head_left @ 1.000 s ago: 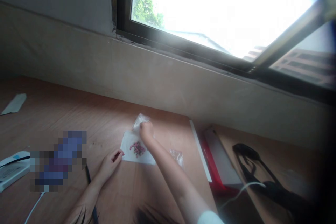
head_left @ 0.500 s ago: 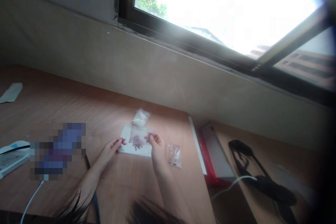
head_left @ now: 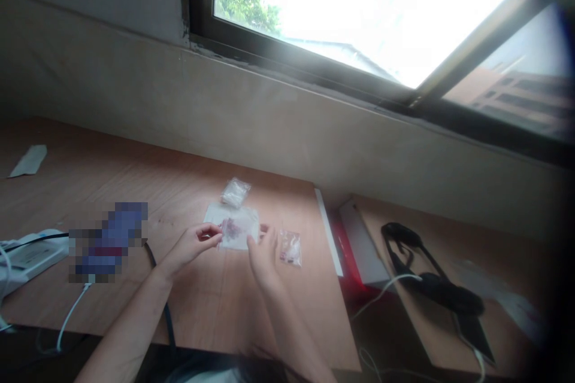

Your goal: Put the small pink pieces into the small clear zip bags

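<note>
My left hand [head_left: 192,245] reaches in from the left, its fingers [head_left: 212,231] pressed together and pinching the left edge of a clear bag [head_left: 240,228] against the thumb. Pink beads [head_left: 230,228] sit bunched inside the bag, close to those fingertips. My right hand [head_left: 265,260] comes up from below, its fingers slightly spread and curled, with their tips at the bag's right edge. I can't tell whether they are gripping it or just beside it.

Just past my fingertips, a small bag of white bits [head_left: 235,192] lies on the wooden table [head_left: 215,311], near the top edge of the clear bag but apart from it. Just right of my right fingers lies a small bag of pink bits [head_left: 291,248].

Left of my left hand are a pixelated object [head_left: 108,242], a power strip [head_left: 33,254] and a white cable [head_left: 72,317]. A black cable [head_left: 162,293] runs down near my left wrist. Well beyond my right fingers, past the table's edge, are a white box [head_left: 362,245] and a black strap [head_left: 426,272]. Far ahead of my fingers is a window [head_left: 359,12].
</note>
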### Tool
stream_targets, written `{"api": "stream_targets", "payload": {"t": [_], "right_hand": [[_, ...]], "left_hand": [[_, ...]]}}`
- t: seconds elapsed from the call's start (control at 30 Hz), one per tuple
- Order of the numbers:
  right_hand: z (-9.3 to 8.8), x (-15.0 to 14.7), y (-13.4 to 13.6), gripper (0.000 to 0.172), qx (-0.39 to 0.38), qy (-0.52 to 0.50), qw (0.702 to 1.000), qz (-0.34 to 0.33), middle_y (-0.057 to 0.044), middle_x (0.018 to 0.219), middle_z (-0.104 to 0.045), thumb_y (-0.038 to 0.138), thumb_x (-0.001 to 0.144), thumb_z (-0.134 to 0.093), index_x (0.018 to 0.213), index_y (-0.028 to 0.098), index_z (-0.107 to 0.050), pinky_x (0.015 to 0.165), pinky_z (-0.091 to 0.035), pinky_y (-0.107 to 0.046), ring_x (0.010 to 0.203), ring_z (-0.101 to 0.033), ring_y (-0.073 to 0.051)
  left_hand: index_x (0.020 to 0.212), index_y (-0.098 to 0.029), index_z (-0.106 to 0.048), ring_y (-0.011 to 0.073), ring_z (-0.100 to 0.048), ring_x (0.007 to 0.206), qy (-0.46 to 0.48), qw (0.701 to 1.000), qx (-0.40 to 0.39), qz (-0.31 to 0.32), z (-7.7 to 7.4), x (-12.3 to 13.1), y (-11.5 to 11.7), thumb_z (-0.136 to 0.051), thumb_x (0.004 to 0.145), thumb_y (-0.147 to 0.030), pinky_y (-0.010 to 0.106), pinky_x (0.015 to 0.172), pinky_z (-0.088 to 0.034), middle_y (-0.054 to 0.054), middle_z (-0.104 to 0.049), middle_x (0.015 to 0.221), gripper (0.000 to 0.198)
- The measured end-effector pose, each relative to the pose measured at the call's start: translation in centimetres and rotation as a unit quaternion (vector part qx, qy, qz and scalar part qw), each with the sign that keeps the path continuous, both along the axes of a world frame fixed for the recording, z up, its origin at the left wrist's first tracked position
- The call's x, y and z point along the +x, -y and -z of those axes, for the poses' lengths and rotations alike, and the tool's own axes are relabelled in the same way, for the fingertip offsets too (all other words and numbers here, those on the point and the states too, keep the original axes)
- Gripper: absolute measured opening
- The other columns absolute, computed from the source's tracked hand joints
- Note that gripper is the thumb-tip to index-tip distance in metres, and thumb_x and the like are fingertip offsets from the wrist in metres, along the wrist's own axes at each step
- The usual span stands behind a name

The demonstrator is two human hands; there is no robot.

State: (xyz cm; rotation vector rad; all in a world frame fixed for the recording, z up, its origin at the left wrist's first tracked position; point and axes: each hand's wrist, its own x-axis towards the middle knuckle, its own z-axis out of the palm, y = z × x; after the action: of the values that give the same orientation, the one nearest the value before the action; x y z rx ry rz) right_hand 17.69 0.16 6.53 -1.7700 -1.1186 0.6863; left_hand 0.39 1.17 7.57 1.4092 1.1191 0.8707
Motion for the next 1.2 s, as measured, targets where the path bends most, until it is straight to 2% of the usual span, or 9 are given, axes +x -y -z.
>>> {"api": "stream_targets", "payload": {"t": [0.03,0.1,0.17,0.23,0.47,0.73,0.97,1.13,1.2], "right_hand": [[-0.6,-0.1,0.2,0.026,0.019,0.052,0.998,0.014,-0.012,0.092,-0.053,0.021,0.061,-0.049,0.086,0.015,-0.045,0.072,-0.037,-0.032,0.086,-0.049,-0.022],[-1.6,-0.5,0.6,0.017,0.041,0.090,0.995,-0.032,-0.009,0.087,-0.053,0.023,0.065,-0.049,0.080,0.016,-0.046,0.072,-0.036,-0.031,0.083,-0.047,-0.021],[-2.2,-1.0,0.9,0.012,0.045,0.059,0.989,-0.128,-0.004,0.076,-0.053,0.029,0.071,-0.046,0.074,0.017,-0.047,0.065,-0.037,-0.027,0.072,-0.048,-0.017],[-2.6,-1.4,0.9,0.017,0.034,0.023,0.981,-0.189,-0.002,0.068,-0.052,0.033,0.074,-0.043,0.068,0.018,-0.048,0.059,-0.036,-0.024,0.064,-0.047,-0.014],[-2.7,-1.4,0.7,0.022,0.018,0.000,0.963,-0.268,0.000,0.064,-0.053,0.034,0.075,-0.044,0.065,0.017,-0.051,0.056,-0.034,-0.022,0.061,-0.046,-0.012],[-2.0,-1.5,0.1,0.020,-0.010,-0.072,0.956,-0.285,0.000,0.063,-0.054,0.030,0.074,-0.043,0.063,0.016,-0.051,0.056,-0.036,-0.021,0.062,-0.048,-0.011],[-3.5,-1.4,0.0,0.015,-0.031,-0.165,0.942,-0.289,0.002,0.056,-0.052,0.017,0.069,-0.041,0.059,0.015,-0.052,0.051,-0.037,-0.019,0.055,-0.049,-0.009],[-3.9,-1.7,0.3,0.013,-0.054,-0.160,0.949,-0.266,0.002,0.049,-0.051,0.014,0.063,-0.043,0.054,0.014,-0.052,0.047,-0.034,-0.018,0.050,-0.048,-0.009],[-3.6,-1.7,0.2,0.012,-0.060,-0.143,0.958,-0.242,0.001,0.049,-0.052,0.016,0.061,-0.044,0.054,0.014,-0.053,0.047,-0.034,-0.019,0.050,-0.048,-0.010]], "left_hand": [[0.076,-0.014,-0.060,0.0164,-0.056,0.071,-0.007,1.000,0.006,0.000,-0.3,0.2,0.0,-0.054,0.069,-0.035,0.026,0.065,-0.043,0.003,-0.061,0.072,0.024],[0.075,-0.014,-0.060,0.0159,-0.056,0.070,-0.021,1.000,0.019,0.009,-1.0,0.8,-0.1,-0.053,0.069,-0.035,0.026,0.065,-0.043,0.003,-0.061,0.071,0.023],[0.073,-0.013,-0.061,0.0154,-0.055,0.069,-0.036,0.998,0.038,0.019,-1.6,1.3,-0.2,-0.053,0.070,-0.034,0.025,0.063,-0.043,0.003,-0.062,0.071,0.023],[0.072,-0.014,-0.062,0.0152,-0.055,0.068,-0.049,0.997,0.060,0.025,-2.0,1.7,-0.2,-0.052,0.070,-0.034,0.024,0.063,-0.043,0.003,-0.062,0.070,0.023],[0.073,-0.014,-0.061,0.0152,-0.055,0.068,-0.072,0.993,0.085,0.032,-1.7,1.8,0.0,-0.051,0.071,-0.034,0.024,0.063,-0.042,0.002,-0.061,0.070,0.022],[0.066,-0.014,-0.058,0.0147,-0.053,0.065,-0.084,0.991,0.096,0.051,-1.9,1.4,-0.2,-0.049,0.072,-0.033,0.023,0.060,-0.041,0.001,-0.059,0.065,0.022],[0.070,-0.014,-0.059,0.0150,-0.054,0.069,-0.078,0.986,0.095,0.110,-2.5,1.6,-0.3,-0.046,0.075,-0.030,0.023,0.064,-0.041,0.002,-0.060,0.071,0.021],[0.065,-0.014,-0.056,0.0148,-0.053,0.068,-0.058,0.990,0.078,0.102,-2.6,1.8,-0.1,-0.045,0.075,-0.031,0.023,0.064,-0.040,0.002,-0.059,0.069,0.023],[0.063,-0.014,-0.056,0.0147,-0.053,0.067,-0.062,0.993,0.076,0.072,-2.5,1.7,-0.2,-0.046,0.074,-0.031,0.022,0.063,-0.040,0.001,-0.058,0.068,0.022]]}}
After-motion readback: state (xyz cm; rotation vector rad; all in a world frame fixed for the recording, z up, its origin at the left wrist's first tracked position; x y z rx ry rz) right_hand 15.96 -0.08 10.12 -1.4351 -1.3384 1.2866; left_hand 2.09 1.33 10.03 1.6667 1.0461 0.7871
